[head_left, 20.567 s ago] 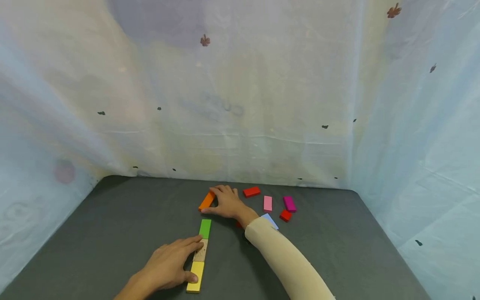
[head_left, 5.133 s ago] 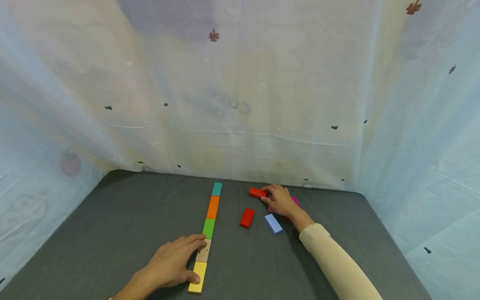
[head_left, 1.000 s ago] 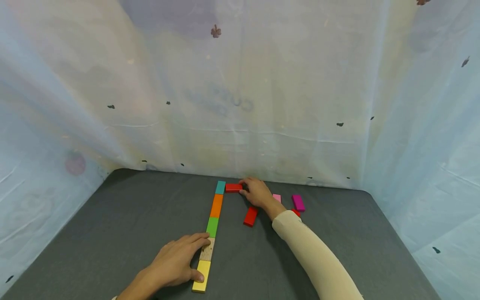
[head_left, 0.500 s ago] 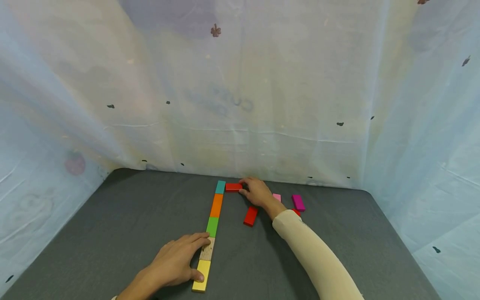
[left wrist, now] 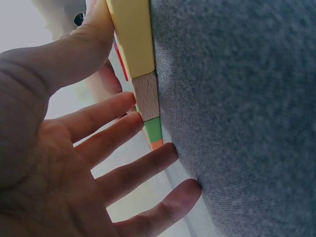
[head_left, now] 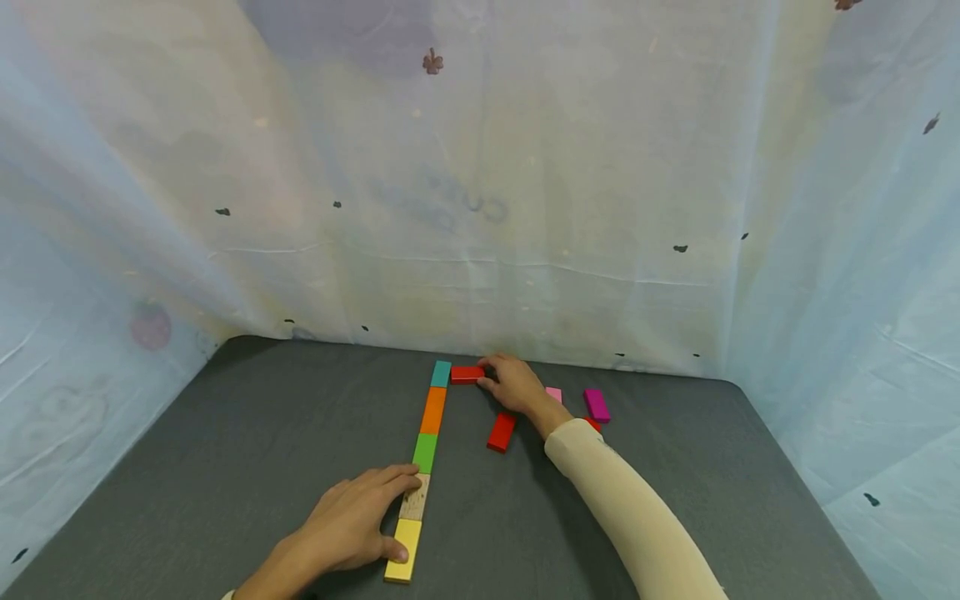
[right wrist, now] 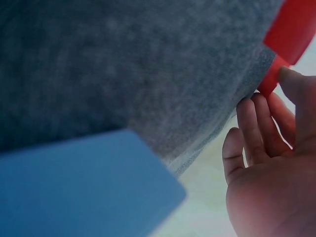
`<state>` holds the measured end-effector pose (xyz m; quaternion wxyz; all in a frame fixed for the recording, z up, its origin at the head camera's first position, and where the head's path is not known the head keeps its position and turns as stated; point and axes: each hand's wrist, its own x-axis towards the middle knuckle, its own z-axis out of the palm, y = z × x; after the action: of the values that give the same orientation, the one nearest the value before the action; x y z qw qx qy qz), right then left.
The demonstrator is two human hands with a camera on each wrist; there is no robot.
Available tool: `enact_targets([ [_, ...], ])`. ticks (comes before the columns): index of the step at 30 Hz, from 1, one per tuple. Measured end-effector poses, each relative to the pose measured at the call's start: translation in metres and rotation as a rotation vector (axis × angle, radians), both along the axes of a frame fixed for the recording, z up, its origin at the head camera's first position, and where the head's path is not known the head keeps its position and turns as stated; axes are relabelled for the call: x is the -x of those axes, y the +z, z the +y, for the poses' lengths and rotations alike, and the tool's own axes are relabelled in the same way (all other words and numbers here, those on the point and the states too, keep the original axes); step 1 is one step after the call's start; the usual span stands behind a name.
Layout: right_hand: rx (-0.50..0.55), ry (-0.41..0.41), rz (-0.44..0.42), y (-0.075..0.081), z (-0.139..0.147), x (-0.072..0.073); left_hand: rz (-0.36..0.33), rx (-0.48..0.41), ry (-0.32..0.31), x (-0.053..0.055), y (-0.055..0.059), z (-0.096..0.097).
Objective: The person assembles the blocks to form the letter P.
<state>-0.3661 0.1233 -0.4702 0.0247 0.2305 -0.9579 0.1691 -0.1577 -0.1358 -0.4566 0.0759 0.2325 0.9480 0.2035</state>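
Observation:
A straight row runs away from me: yellow block (head_left: 407, 537), bare wood block (head_left: 415, 500), green block (head_left: 424, 453), orange block (head_left: 432, 410), teal block (head_left: 441, 374). My left hand (head_left: 348, 521) lies along the near end, thumb on the yellow block, fingertips touching the wood block. In the left wrist view its fingers are spread and nearly straight. At the far end, my right hand (head_left: 517, 387) pinches the right end of a red block (head_left: 467, 375). That block lies crosswise, right beside the teal one; whether they touch I cannot tell.
Another red block (head_left: 501, 433) lies below my right hand. Further right are a partly hidden pink block (head_left: 554, 395), a magenta block (head_left: 597, 406) and a small red piece (head_left: 592, 424). A blue block (right wrist: 89, 185) shows in the right wrist view. A curtain (head_left: 480, 250) hangs behind the table.
Since the earliest frame, the orange and teal blocks have joined the row. In the last few seconds my right hand has brought the red block left to the teal one. Both hands now stay still.

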Motion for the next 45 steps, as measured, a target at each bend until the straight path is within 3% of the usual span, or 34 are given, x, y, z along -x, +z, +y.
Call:
enact_targets([
  [19,0.001,0.011,0.01,0.001,-0.001,0.001,-0.014,-0.005,-0.004,0.001,0.001,-0.002],
  [29,0.061,0.039,-0.012,0.004,0.005,-0.005,-0.02,0.001,-0.007,0.0,0.001,-0.002],
  [37,0.075,0.128,-0.038,0.014,0.024,-0.042,-0.026,0.009,0.01,0.0,0.002,-0.002],
  [45,0.061,0.262,-0.046,0.012,0.059,-0.085,-0.033,0.01,0.003,0.001,0.001,-0.001],
])
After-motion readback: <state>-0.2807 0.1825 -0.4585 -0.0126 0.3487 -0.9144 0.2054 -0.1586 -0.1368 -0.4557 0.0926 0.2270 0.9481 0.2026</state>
